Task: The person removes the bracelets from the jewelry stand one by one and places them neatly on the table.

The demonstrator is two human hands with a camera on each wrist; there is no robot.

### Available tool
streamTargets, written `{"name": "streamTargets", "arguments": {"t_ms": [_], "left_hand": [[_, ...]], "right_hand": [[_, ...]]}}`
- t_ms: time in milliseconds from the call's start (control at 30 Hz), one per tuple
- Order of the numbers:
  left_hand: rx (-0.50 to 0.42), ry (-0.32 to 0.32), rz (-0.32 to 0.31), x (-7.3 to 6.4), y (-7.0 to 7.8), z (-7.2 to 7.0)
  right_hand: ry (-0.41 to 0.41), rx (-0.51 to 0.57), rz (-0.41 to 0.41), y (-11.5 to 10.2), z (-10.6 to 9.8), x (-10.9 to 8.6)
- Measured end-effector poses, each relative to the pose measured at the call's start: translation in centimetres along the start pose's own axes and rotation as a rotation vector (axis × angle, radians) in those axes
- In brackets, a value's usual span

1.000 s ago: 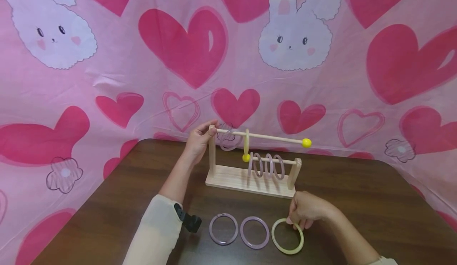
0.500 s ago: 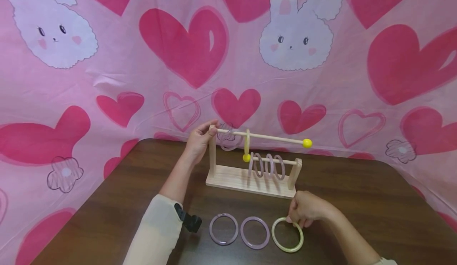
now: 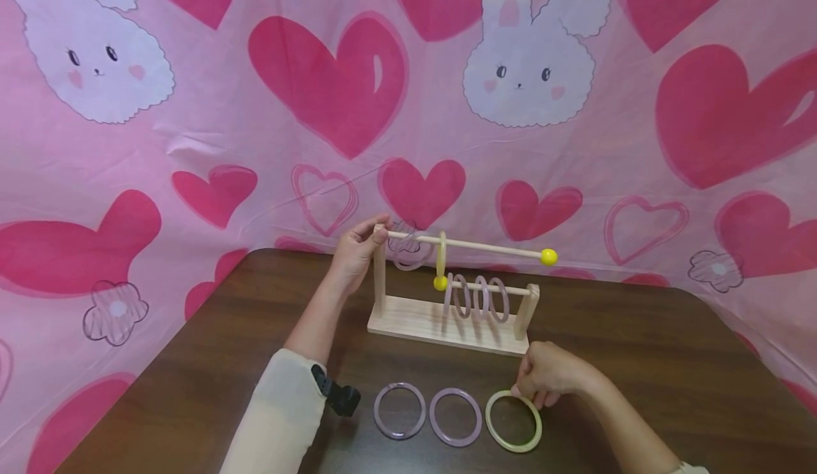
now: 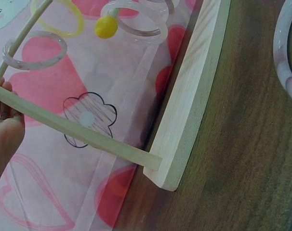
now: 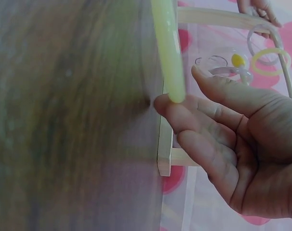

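In the head view, my left hand grips the top of the tall post of a wooden bangle stand, thumb at the front and fingers behind. A pale lilac bangle and a yellow bangle hang on the stand's upper rod. Several lilac bangles hang on the lower rod. My right hand pinches the far rim of another yellow bangle, low over the table before the stand. The right wrist view shows that yellow bangle edge-on, between thumb and forefinger.
Two lilac bangles lie side by side on the brown table, left of the right hand's bangle. Yellow balls cap the free rod ends. A pink heart-and-rabbit cloth hangs behind the table.
The yellow bangle in the right hand has shifted its tilt very slightly. Both hands, the stand and the other bangles stay where they were.
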State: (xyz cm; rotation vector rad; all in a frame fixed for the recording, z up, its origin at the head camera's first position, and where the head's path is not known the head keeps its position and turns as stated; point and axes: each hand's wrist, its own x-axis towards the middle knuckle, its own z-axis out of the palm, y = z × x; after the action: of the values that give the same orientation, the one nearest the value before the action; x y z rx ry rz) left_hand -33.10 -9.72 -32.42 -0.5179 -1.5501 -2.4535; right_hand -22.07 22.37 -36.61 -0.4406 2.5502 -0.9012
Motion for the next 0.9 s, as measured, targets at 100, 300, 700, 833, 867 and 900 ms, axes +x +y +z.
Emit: {"name": "streamTargets", "arguments": {"t_ms": [100,300,700,833,867,900], "left_hand": [[0.005,-0.001,0.003,0.0,0.01,0.0],[0.012,-0.008,0.007,0.03,-0.05,-0.08],[0.001,-0.016,0.008,0.04,-0.14,-0.16],[-0.002,-0.013,0.008,0.03,-0.1,-0.11],[-0.004,-0.011,0.008,0.02,-0.1,-0.1],[-0.004,-0.009,0.008,0.02,-0.1,-0.08]], "right_hand": [[-0.004,-0.003,-0.003,0.05,-0.06,-0.02],[-0.011,0.001,-0.005,0.19,-0.09,0.02],[0.078,-0.039,0.05,-0.13,-0.3,-0.16],[0.104,-0.035,0.048,-0.23,-0.65,-0.29],[0.11,-0.032,0.045,-0.27,-0.73,-0.3],[0.116,-0.031,0.039,-0.27,-0.81,-0.27]]}}
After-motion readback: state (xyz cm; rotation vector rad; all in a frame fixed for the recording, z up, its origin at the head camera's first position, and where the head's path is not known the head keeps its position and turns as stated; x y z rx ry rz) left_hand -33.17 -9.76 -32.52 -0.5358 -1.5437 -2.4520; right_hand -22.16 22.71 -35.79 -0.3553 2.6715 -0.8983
